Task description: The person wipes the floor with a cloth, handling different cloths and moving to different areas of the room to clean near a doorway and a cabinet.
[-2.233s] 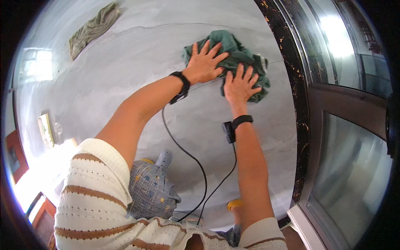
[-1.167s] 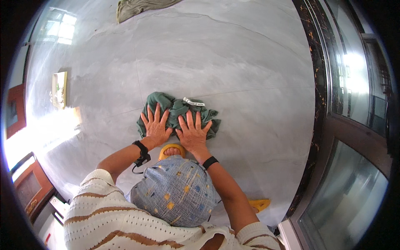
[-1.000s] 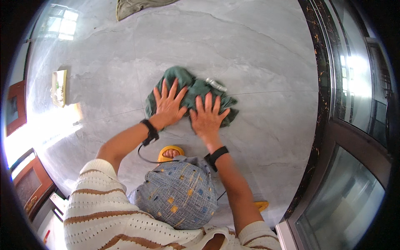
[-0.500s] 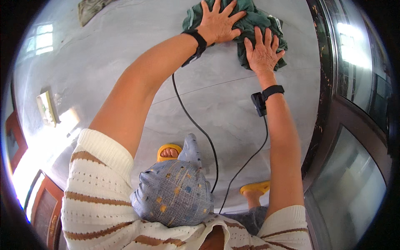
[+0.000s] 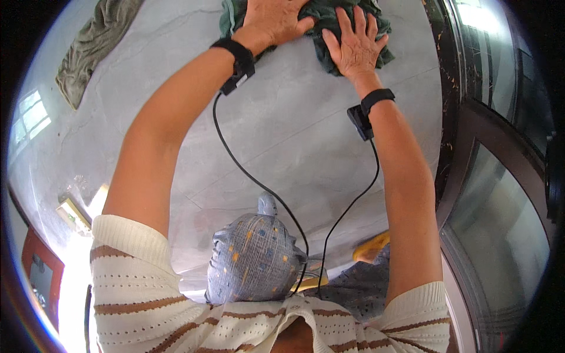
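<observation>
A dark green cloth (image 5: 325, 54) lies bunched on the grey floor (image 5: 282, 141) at the top of the view. My left hand (image 5: 275, 20) presses down on its left part, palm down, with the fingertips cut off by the upper edge. Just right of it, my right hand (image 5: 356, 50) rests flat on the cloth with its fingers spread. Both arms reach straight forward. Each wrist wears a black strap with a small box, from which a thin black cable (image 5: 238, 162) runs back toward my body.
A crumpled grey-green cloth (image 5: 97, 47) lies on the floor at the far left. A dark-framed glass door (image 5: 494, 217) lines the right side. At the lower left stands a red-brown door (image 5: 42, 273) beside bright light. My bent knee (image 5: 253, 256) and a yellow slipper (image 5: 372, 246) are below.
The view has shifted, bringing more of the grey-green cloth in at the left. My hands and the green cloth sit higher and farther left in the picture, with both hands still on it.
</observation>
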Available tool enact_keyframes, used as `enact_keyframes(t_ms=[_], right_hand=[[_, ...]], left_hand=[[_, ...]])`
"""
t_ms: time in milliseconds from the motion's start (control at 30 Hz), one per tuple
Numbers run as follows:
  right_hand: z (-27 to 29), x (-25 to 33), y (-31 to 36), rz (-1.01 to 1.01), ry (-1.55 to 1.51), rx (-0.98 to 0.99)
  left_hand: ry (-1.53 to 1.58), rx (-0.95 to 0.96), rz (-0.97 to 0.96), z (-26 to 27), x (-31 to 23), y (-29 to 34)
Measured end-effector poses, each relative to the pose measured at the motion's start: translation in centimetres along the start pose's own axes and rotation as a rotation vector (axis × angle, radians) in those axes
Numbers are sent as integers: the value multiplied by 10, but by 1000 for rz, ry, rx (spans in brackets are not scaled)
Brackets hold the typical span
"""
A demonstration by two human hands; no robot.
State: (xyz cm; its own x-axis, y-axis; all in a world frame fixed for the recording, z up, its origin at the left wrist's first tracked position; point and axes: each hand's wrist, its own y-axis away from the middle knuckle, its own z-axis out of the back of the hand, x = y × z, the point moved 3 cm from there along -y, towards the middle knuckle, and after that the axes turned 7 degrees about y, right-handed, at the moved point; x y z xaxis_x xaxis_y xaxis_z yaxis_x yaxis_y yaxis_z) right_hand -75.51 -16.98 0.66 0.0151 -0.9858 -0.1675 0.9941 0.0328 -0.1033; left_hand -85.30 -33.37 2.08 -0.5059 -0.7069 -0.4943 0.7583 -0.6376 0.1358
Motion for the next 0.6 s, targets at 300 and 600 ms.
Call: enact_keyframes(t_ms=[300, 600], right_hand=[[-2, 15, 0, -35, -90, 184], [-7, 8, -8, -10, -91, 140]], left_hand=[[-112, -42, 34, -19, 18, 14], [-68, -86, 24, -14, 18, 6]])
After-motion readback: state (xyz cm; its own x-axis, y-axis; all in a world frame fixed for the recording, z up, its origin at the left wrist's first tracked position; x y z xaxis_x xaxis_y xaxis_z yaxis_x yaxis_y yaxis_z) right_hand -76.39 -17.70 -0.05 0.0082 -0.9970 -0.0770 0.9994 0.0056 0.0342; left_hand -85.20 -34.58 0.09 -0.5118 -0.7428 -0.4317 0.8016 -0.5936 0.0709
